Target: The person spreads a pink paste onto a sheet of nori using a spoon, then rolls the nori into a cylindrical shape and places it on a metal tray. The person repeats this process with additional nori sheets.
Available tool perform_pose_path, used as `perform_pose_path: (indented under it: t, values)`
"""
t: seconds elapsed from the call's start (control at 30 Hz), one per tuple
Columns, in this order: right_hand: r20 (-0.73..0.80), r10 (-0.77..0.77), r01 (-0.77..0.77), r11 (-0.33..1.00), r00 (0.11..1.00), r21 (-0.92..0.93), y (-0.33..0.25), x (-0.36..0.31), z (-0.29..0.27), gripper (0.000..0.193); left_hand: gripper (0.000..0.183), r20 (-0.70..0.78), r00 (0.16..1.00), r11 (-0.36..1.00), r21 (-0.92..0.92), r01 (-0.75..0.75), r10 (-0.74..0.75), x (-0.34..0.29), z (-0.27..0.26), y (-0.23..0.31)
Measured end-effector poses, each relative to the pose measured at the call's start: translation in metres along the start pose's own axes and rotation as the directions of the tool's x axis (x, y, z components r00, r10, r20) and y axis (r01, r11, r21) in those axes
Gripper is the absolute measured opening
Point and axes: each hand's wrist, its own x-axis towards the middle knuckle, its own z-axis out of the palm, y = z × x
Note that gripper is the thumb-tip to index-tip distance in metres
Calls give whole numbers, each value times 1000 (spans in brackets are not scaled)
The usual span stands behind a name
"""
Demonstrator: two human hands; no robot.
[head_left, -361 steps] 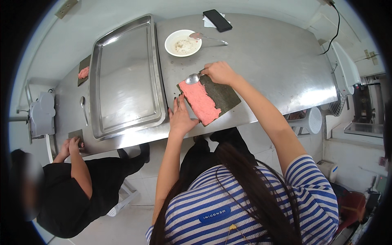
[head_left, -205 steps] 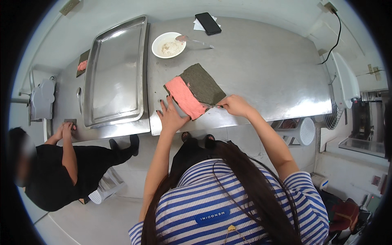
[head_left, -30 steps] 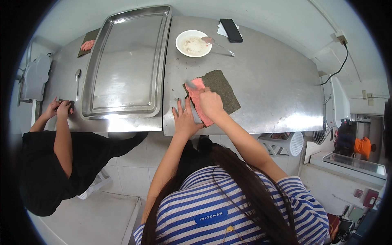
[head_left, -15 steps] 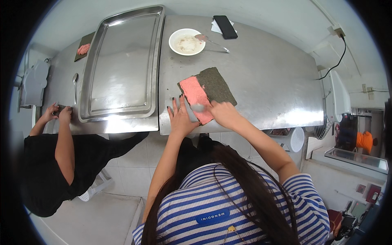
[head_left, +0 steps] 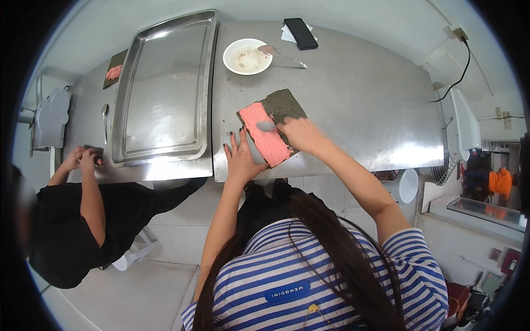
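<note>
A dark green seaweed sheet (head_left: pixel 285 103) lies at a slant on the steel table in front of me. Pink minced paste (head_left: pixel 259 139) covers a broad band along its left side. My right hand (head_left: pixel 301 134) grips a metal spoon (head_left: pixel 266 126), whose bowl rests on the upper part of the paste; the handle is hidden in my fingers. Spread at the sheet's lower left edge is my left hand (head_left: pixel 242 160), fingers apart, with the thumb near the bottom corner and fingertips beside the left edge.
A white bowl (head_left: pixel 227 60) with murky liquid and a second spoon (head_left: pixel 292 59) stand beyond the sheet, near a black phone (head_left: pixel 301 33). Leftward is a large steel tray (head_left: pixel 207 110). Past it, a co-worker's hands (head_left: pixel 83 158) hold a dark sheet; another sheet with pink paste (head_left: pixel 114 72) lies farther back.
My right hand and the spoon have moved up along the paste, away from me. Paste near the lower end now looks wider. My left hand stays at the edge.
</note>
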Motion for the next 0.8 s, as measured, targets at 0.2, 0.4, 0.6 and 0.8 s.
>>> perform_pose_path:
  t: [0.2, 0.4, 0.6, 0.8]
  values:
    - [220, -126, 105, 989, 967, 102, 10, -37, -27, 23, 126, -3, 1000, 1000, 5, 16, -16, -1, 0, 0]
    - [-20, -16, 18, 996, 1000, 87, 10, 20, -33, 27, 125, 6, 1000, 1000, 0, -9, 9, 2, 1, -1]
    - [83, -75, 73, 997, 994, 28, -8, -43, -1, 32, 124, 10, 1000, 1000, 19, 0, 0, 0, 1, -2]
    - [129, -102, 84, 987, 986, 136, 7, -54, -22, 35, 125, 54, 997, 999, 16, 45, -46, 1, -5, 4]
